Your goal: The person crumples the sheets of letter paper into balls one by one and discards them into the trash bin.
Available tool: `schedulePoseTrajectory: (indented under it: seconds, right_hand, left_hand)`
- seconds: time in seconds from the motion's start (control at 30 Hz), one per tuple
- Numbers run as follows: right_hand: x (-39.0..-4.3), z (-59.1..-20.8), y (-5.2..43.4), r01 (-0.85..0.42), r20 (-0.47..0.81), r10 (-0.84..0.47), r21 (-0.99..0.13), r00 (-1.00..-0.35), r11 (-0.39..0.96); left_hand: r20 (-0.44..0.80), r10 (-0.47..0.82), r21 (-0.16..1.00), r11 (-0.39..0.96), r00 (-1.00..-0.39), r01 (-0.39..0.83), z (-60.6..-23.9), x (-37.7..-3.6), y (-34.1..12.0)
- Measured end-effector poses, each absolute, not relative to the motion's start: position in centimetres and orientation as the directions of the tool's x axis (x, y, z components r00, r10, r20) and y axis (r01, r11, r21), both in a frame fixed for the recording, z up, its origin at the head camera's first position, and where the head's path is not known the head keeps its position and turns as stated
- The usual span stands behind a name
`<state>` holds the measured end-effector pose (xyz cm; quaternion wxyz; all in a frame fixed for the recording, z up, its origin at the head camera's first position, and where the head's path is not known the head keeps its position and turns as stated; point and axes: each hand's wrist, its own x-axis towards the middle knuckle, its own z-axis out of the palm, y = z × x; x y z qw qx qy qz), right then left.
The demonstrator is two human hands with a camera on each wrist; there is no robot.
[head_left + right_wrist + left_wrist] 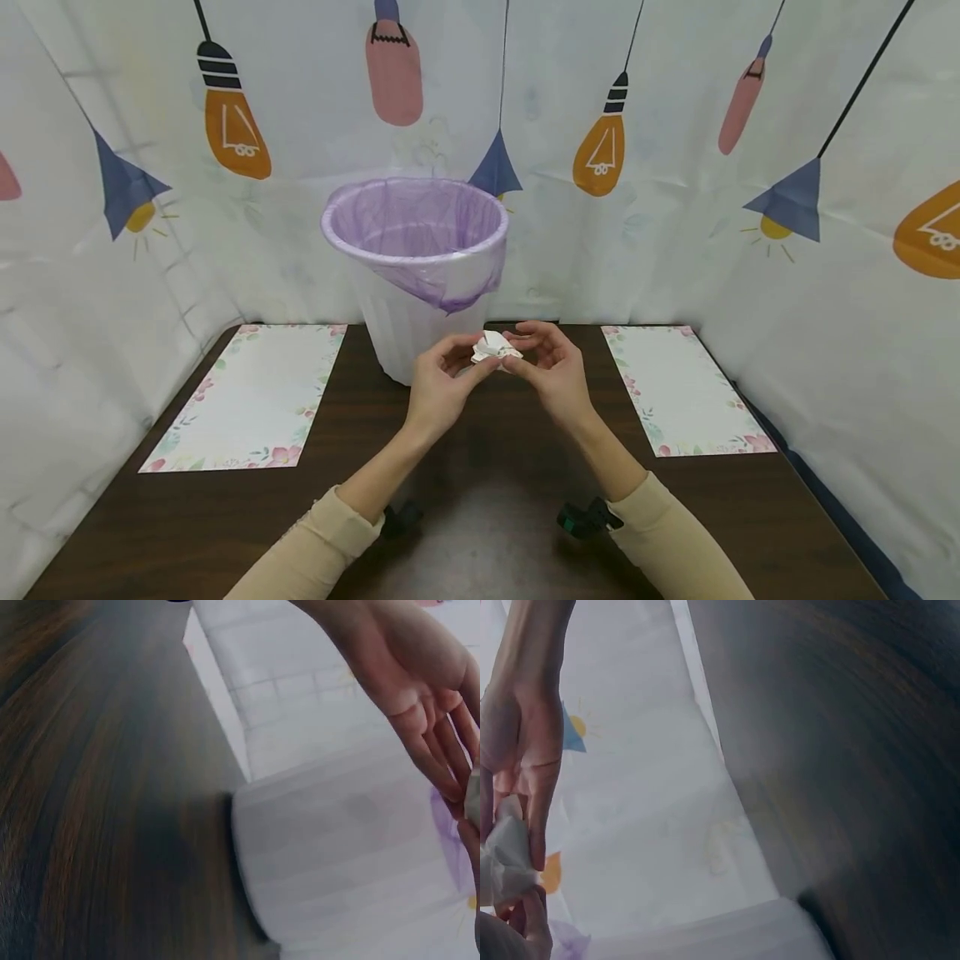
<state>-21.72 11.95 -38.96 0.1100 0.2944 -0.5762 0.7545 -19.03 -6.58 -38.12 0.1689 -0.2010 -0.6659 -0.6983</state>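
Note:
Both hands hold a small crumpled piece of white paper (495,347) between them, raised in front of the bin. My left hand (441,377) pinches its left side with thumb and fingers. On the opposite side, my right hand (553,373) pinches it with the thumb at the near edge. Folds and creases show on the paper (510,859) in the left wrist view. Only a sliver of it appears at the right edge of the right wrist view. Just behind the hands stands a white bin (408,312) lined with a purple bag (442,287).
The bin stands at the back of a dark wooden table (487,517). A white sheet with a floral border (247,392) lies on the left, and a similar sheet (686,387) on the right. A white printed curtain (300,225) encloses the back and sides.

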Motion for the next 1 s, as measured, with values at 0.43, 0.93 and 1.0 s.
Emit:
schedulePoseTrajectory:
  seconds: [0.43,0.93,1.0]
  right_hand:
    - [-21.4,-39.3,11.8,-0.314,0.402,-0.191,-0.875,-0.895,-0.368]
    - [-21.3,-38.8,10.8,-0.328,0.401,-0.146,-0.871,-0.904,-0.365]
    - [-21.3,-38.9,10.6,-0.328,0.390,-0.124,-0.877,-0.912,-0.352]
  left_hand:
    - [0.609,0.052,0.788,-0.152,-0.792,0.596,-38.8,-19.3,-6.1]
    - [0.729,0.028,0.684,-0.065,-0.684,0.727,-39.6,-20.2,-6.3]
    - [0.730,0.028,0.683,-0.053,-0.683,0.728,-39.8,-20.2,-6.3]
